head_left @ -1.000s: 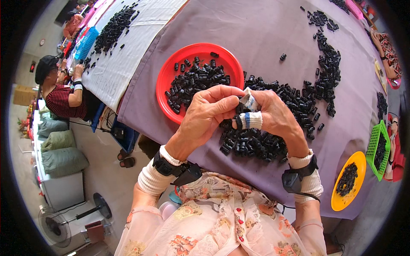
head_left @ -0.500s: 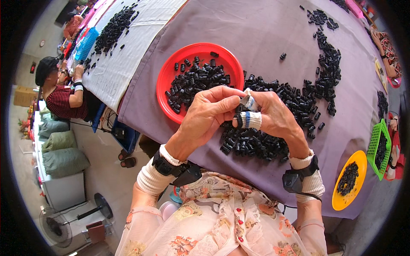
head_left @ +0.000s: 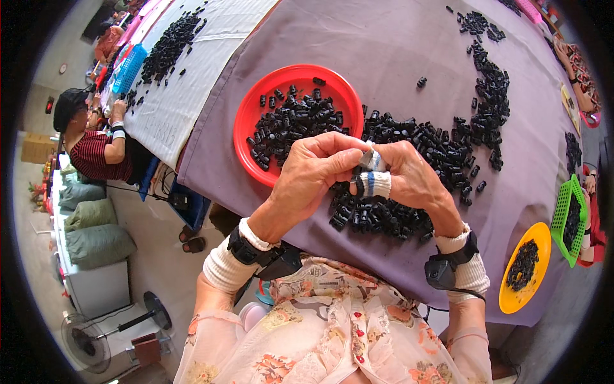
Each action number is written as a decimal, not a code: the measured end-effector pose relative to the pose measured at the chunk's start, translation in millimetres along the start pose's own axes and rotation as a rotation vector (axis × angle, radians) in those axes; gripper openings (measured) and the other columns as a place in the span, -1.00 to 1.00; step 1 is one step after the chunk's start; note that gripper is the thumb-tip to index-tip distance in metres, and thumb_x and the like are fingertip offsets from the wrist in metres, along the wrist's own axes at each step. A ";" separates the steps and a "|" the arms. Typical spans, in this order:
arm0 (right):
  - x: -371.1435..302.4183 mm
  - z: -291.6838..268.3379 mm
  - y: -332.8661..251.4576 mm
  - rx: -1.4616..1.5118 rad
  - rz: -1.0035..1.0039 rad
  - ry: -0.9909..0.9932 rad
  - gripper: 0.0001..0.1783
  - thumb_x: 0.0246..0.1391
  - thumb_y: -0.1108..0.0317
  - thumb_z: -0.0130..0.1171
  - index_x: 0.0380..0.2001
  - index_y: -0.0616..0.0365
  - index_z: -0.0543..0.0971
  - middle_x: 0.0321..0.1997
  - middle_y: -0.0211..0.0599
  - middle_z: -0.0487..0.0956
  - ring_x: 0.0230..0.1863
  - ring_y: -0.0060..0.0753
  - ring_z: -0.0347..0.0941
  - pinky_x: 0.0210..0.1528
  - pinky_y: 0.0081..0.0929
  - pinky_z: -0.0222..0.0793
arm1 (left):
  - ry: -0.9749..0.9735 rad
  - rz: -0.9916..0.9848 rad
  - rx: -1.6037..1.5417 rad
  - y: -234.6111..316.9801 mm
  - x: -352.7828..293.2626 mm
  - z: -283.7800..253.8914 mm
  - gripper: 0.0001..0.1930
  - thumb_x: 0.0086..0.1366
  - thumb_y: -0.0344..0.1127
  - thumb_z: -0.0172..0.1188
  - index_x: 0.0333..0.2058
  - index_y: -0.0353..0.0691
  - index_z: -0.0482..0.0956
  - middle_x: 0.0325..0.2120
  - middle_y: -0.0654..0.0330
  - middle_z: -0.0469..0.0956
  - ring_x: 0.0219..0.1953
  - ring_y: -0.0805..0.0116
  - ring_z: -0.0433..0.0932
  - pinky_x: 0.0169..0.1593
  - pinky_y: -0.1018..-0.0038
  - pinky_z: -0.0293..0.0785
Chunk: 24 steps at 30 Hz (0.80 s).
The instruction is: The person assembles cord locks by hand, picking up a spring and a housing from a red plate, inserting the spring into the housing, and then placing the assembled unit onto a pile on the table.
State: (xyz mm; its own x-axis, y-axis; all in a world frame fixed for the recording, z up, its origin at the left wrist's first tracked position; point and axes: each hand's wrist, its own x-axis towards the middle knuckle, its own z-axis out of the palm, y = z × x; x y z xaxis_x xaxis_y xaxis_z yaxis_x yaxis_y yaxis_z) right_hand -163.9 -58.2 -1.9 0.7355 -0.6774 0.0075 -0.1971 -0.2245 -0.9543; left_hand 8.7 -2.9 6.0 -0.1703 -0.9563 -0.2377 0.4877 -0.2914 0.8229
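My left hand [head_left: 310, 169] and my right hand [head_left: 419, 173] meet over the table, their fingertips pinched together. A small greyish edge shows between them; what they hold is mostly hidden. White finger wraps with blue stripes [head_left: 376, 184] cover my right thumb and forefinger. Beyond my left hand stands a red round tray [head_left: 245, 102] bearing many small black cylindrical plastic pieces [head_left: 300, 118]. A big loose heap of the same black pieces [head_left: 390, 214] spreads beneath and around my right hand.
The table wears a mauve cloth [head_left: 396, 45]. A trail of black pieces [head_left: 489, 96] runs to the far right. At right are a yellow plate [head_left: 534, 288] with dark bits and a green basket [head_left: 563, 205]. Co-workers sit left [head_left: 96, 150] and right.
My fingertips have shifted slightly against each other, and my right forefinger is bent a little differently. Both hands stay in nearly the same place; the pieces on the table look unmoved.
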 end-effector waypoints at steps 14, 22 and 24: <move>-4.4 -6.0 -3.5 0.051 -0.058 0.089 -0.60 -0.29 0.13 0.38 -0.61 0.20 0.43 -0.73 -0.49 0.30 -0.64 -0.66 0.17 -0.58 -0.58 0.15 | -0.113 -0.029 -0.181 -2.3 -2.9 2.7 -0.81 0.25 -0.39 0.08 -0.18 -0.32 0.49 -0.35 0.22 0.53 -0.37 0.53 0.50 -0.26 0.56 0.52; -2.1 -7.2 -5.0 0.043 -0.011 0.021 -0.53 -0.34 0.07 0.39 -0.62 0.22 0.41 -0.75 -0.44 0.27 -0.66 -0.61 0.15 -0.59 -0.54 0.15 | -0.123 0.005 -0.179 -2.5 -4.5 1.9 -0.79 0.24 -0.40 0.09 -0.16 -0.34 0.47 -0.35 0.17 0.53 -0.42 0.47 0.52 -0.36 0.54 0.57; -1.8 -7.5 -6.0 0.025 -0.002 0.013 -0.52 -0.35 0.06 0.40 -0.62 0.23 0.41 -0.75 -0.44 0.27 -0.66 -0.61 0.16 -0.59 -0.54 0.15 | -0.124 0.007 -0.178 -3.4 -3.9 0.8 -0.79 0.24 -0.40 0.09 -0.16 -0.34 0.47 -0.34 0.16 0.53 -0.42 0.47 0.52 -0.36 0.54 0.57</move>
State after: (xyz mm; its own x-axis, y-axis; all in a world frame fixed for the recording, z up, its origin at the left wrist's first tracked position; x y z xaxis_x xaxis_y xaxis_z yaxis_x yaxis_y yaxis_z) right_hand -168.9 -60.9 6.0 0.7271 -0.6864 0.0129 -0.1798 -0.2085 -0.9614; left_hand 7.1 1.8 4.5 -0.2652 -0.9513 -0.1574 0.6309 -0.2947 0.7178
